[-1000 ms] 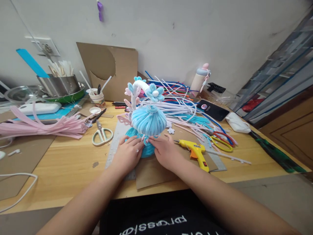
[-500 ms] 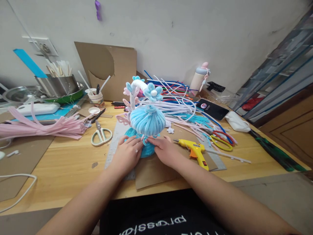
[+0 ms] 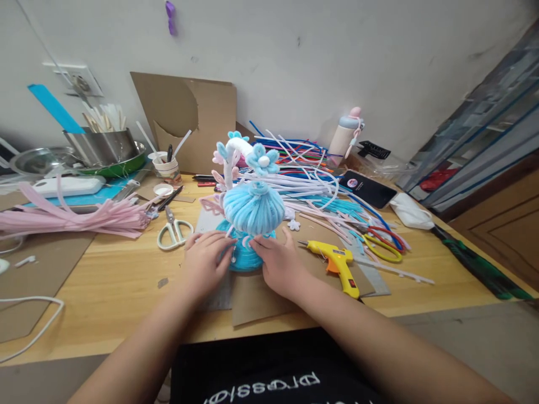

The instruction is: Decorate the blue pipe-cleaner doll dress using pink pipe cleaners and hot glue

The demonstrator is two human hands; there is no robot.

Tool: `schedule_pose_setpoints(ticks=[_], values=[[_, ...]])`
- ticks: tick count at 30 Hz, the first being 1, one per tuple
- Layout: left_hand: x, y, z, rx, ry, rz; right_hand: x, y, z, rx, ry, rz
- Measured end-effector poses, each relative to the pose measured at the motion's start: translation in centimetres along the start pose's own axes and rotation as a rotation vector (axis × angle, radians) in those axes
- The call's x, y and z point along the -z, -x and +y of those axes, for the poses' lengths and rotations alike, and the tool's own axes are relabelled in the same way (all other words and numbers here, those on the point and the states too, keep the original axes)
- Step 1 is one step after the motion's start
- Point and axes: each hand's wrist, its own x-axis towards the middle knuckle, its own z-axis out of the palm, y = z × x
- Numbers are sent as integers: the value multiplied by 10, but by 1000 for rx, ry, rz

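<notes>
A blue pipe-cleaner ornament (image 3: 254, 209) stands upright in the middle of the table, with a pleated domed top over a round blue base (image 3: 247, 259). A white curved stem with blue and pink flowers (image 3: 263, 160) arches above the dome. My left hand (image 3: 208, 257) grips the ornament's left side below the dome, its fingers bent near a thin pale post. On the other side, my right hand (image 3: 283, 262) is closed at the base, fingertips by a small pink crescent (image 3: 246, 242). My fingers partly cover the base.
A yellow glue gun (image 3: 332, 258) lies right of my right hand, and white-handled scissors (image 3: 174, 231) lie at left. Loose pipe cleaners (image 3: 303, 182) are heaped behind the ornament. A pink bundle (image 3: 84, 216) lies far left. Cardboard (image 3: 261, 306) sits beneath the ornament.
My left hand has shifted left and slightly back from the front of the base, uncovering more of it and the pink crescent. My right hand stays close to the same spot.
</notes>
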Motion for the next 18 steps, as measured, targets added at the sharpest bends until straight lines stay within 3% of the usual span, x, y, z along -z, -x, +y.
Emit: schedule_pose_setpoints(ticks=[3,7,12,15,18], values=[[14,11,-13,159,155,-46,-1,0,2,6,-2,6],[32,32,-34,455,533,-138,-1,-1,4,8,-1,-12],[47,51,-52,745,869,-163,-3,-2,7,11,28,-28],[51,54,-59,831,879,-244,-4,-2,7,19,37,-25],[49,51,-64,752,643,-362,-3,-2,7,19,26,-30]])
